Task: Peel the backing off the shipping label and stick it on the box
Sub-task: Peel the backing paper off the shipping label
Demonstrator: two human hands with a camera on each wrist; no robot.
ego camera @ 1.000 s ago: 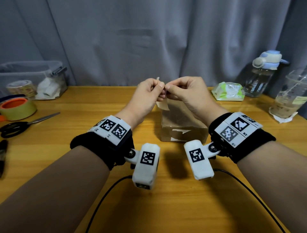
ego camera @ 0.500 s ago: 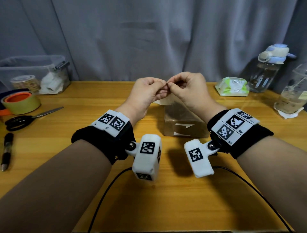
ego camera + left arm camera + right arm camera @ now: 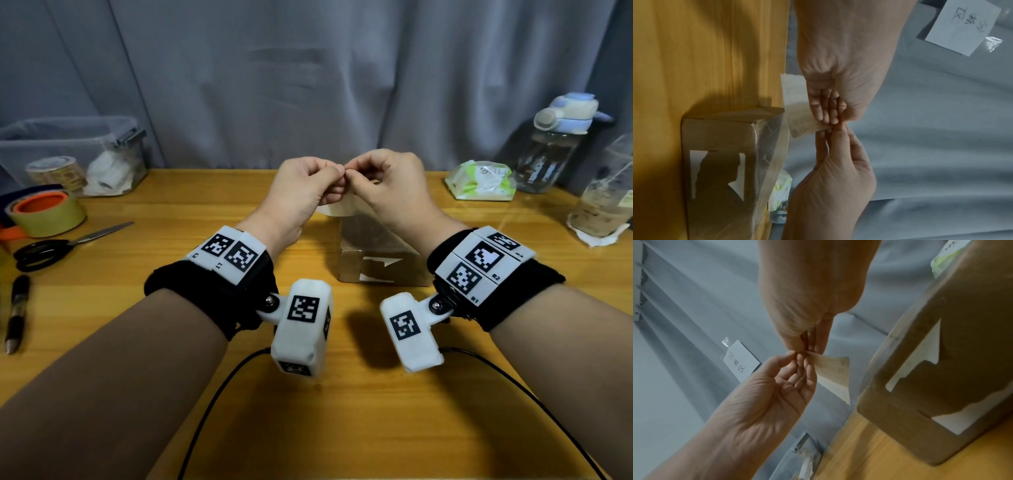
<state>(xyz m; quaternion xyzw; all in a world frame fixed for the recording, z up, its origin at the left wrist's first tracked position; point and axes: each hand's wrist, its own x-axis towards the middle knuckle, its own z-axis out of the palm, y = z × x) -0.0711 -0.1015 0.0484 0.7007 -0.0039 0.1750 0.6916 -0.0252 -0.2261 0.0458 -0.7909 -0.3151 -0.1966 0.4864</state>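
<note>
Both hands are raised together above the far end of a small brown cardboard box [image 3: 376, 263] on the wooden table. My left hand [image 3: 337, 178] and right hand [image 3: 352, 178] each pinch the same corner of the pale shipping label [image 3: 337, 208], which hangs below the fingers. In the left wrist view the label [image 3: 797, 112] shows faint print, with the left hand [image 3: 828, 120] above and the right hand [image 3: 829, 134] below. The right wrist view has the label [image 3: 835, 371] beside the box [image 3: 953, 353], whose near side bears torn white paper remnants. I cannot tell whether the backing has separated.
On the left lie a clear bin [image 3: 68, 144], tape rolls [image 3: 48, 212], scissors [image 3: 61, 245] and a pen [image 3: 17, 308]. On the right stand a wipes pack [image 3: 479, 180], a water bottle [image 3: 555, 144] and a plastic cup [image 3: 606, 198]. Cables [image 3: 219, 394] trail near the front edge.
The label's end stuck up above the fingertips a second ago; it now hangs below them. Both hands stay pinched together over the box, slightly lower.
</note>
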